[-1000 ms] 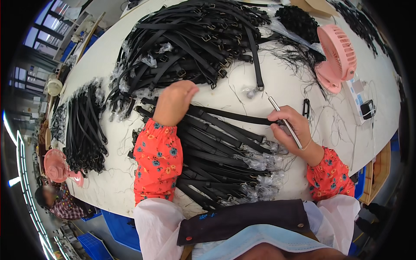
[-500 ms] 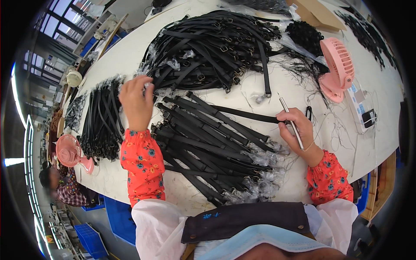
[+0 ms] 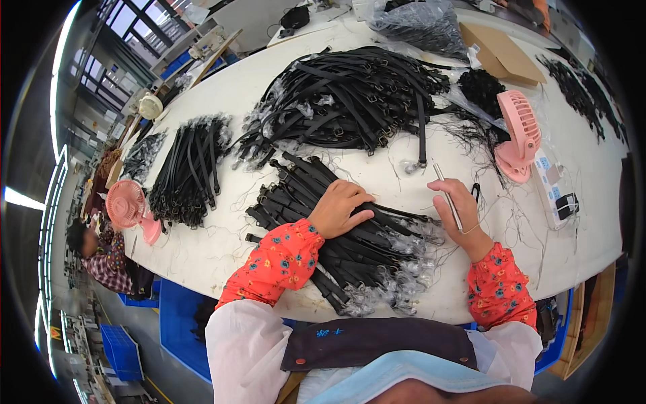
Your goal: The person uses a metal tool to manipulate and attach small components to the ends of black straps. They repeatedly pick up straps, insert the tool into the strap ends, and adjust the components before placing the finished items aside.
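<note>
On the white table, directly before the person, lies a heap of black straps with clear plastic wrapping at their near ends. The left hand rests on top of this heap, fingers curved down and pressing the uppermost straps; whether they pinch one strap or merely lie on the pile cannot be told. The right hand sits just to the right of the heap, on the table, closed around a thin silver tool that slants up and away from the palm. A small black clip lies just beside that hand.

Counting the strap heaps: three clear ones. One is under the left hand, a second and larger tangled pile lies farther back in the middle of the table, and a third bundle lies to the left, well apart from both hands. Single straps are too many and too overlapped to count.

Two pink fans are in view: one fan stands to the right, beyond the right hand, and another pink fan is clipped at the table's left edge. One flat cardboard piece lies at the far side.
</note>
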